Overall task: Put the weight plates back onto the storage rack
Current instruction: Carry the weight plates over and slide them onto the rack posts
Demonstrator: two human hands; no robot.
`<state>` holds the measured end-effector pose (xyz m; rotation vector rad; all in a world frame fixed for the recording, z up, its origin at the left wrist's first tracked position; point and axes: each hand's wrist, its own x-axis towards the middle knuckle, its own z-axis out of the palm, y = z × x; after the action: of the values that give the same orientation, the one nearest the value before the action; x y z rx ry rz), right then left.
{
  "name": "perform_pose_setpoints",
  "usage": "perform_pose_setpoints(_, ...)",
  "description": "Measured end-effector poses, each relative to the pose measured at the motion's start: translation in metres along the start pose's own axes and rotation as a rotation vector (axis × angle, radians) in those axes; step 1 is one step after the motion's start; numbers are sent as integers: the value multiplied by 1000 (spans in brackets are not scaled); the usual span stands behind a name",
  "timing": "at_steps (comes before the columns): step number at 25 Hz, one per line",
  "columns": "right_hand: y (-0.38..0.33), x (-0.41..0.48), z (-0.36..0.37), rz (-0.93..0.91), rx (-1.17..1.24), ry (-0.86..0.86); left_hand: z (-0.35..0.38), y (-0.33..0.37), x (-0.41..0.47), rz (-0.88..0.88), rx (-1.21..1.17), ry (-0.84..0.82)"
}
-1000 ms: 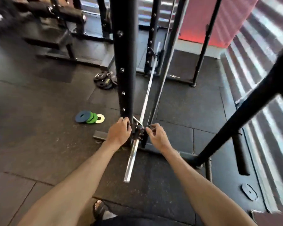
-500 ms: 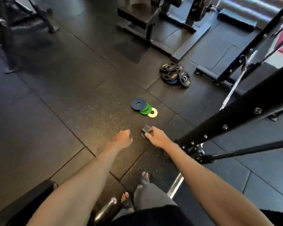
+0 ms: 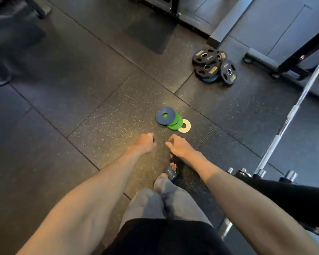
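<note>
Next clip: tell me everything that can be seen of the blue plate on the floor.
The blue plate is a small flat disc with a round centre hole, matte and rubber-like by its look. It lies on the speckled floor, partly on top of a green plate; green shows through the hole. Past the green one lies a pale yellow ring. The left hand and right hand are nearer the camera and do not touch it.

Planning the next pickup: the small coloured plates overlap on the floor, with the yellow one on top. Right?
Not quite: the head view shows the blue plate on top, not the yellow plate, which lies at the other end, partly under the green plates. The rest holds: they overlap on the floor.
</note>
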<state>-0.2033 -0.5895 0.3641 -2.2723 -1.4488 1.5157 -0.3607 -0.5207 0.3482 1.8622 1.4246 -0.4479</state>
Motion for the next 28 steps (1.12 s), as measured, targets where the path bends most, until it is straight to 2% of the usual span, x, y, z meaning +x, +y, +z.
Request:
perform_pose_setpoints(5, 3, 102, -45, 65, 126, 45, -30, 26, 106, 5, 71, -84)
perform_pose_setpoints(11, 34, 243, -51, 181, 333, 121, -15, 31, 256, 49, 201, -187)
perform_pose_setpoints(17, 90, 401, 7, 425, 546, 228, 51, 9, 421, 206, 307, -291)
perform_pose_setpoints(21, 135, 496, 75, 595, 715, 268, 112, -36, 517, 214, 421, -338)
perform_pose_setpoints(25, 187, 570, 134, 782, 1045, 339, 171, -72, 587, 272, 643, -290)
perform_pose_setpoints(28, 218, 607, 160, 843, 1152, 458, 217, -94, 628, 367, 828, -185)
